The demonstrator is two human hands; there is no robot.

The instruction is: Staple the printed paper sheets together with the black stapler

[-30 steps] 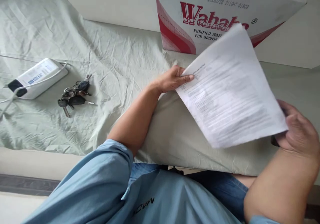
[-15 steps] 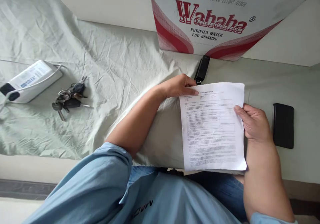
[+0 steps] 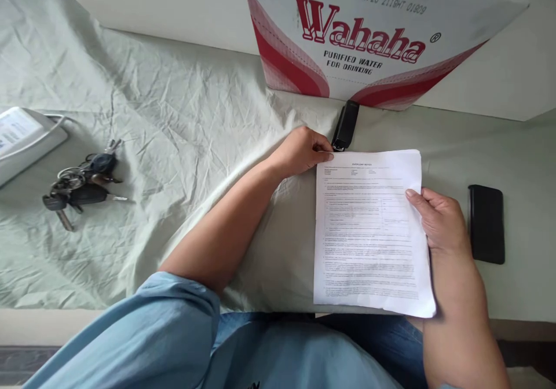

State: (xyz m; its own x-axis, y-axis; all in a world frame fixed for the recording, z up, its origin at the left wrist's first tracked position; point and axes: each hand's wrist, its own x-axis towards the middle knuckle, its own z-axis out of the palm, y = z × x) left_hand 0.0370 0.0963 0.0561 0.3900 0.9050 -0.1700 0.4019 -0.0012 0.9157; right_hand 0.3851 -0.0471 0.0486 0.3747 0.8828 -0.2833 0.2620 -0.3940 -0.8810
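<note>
Printed sheet lies flat and face up on the pale green pillow, which rests at the near edge of the bed, directly in front of the person. Text side is up and reads upright from the wearer's side; the lines are too small to read. Its bottom right corner overhangs the pillow's near edge slightly.

Left hand: fingers curled, tips pinching the sheet's top left corner. Right hand: thumb on top of the right margin, the other fingers folded under or beside the edge; grip on the paper looks light. Both hands are closed on the same sheet, one at each side.

Judgement on progress: the sheet appears set down and squared on the pillow, so the placing looks done. Neither hand has let go, no pen or other tool is in either hand, and nothing is written or marked that I can make out.

A black stapler-like object lies just beyond the left hand, touching the foot of the Wahaha purified-water carton at the bed's far edge. Black phone lies face down right of the right hand, apart from it. Bunch of keys and a white device sit on the creased sheet near the left edge.
</note>
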